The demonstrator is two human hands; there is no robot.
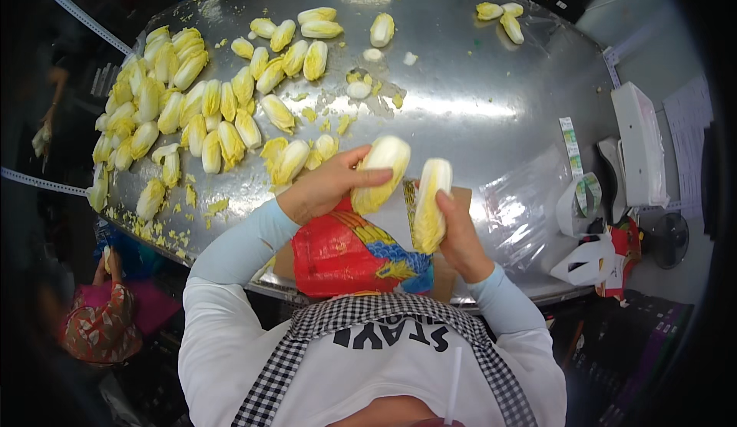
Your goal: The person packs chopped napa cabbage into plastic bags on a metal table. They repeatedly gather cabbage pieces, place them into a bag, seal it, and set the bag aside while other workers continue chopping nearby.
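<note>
My left hand grips a pale napa cabbage heart with its thick white base up and yellow leaves toward me. In my right hand is a slimmer napa cabbage heart, held upright beside the first; a small gap separates the two. Below them, a red printed woven sack with a blue and yellow pattern lies over cardboard at the table's near edge. Just left of my left hand, another cabbage heart rests among loose yellow leaves.
Many cabbage hearts are heaped at the left of the steel table. Three more hearts lie far right. Clear plastic film, a label strip, a roll of labels and a white box are rightward. A person sits at lower left.
</note>
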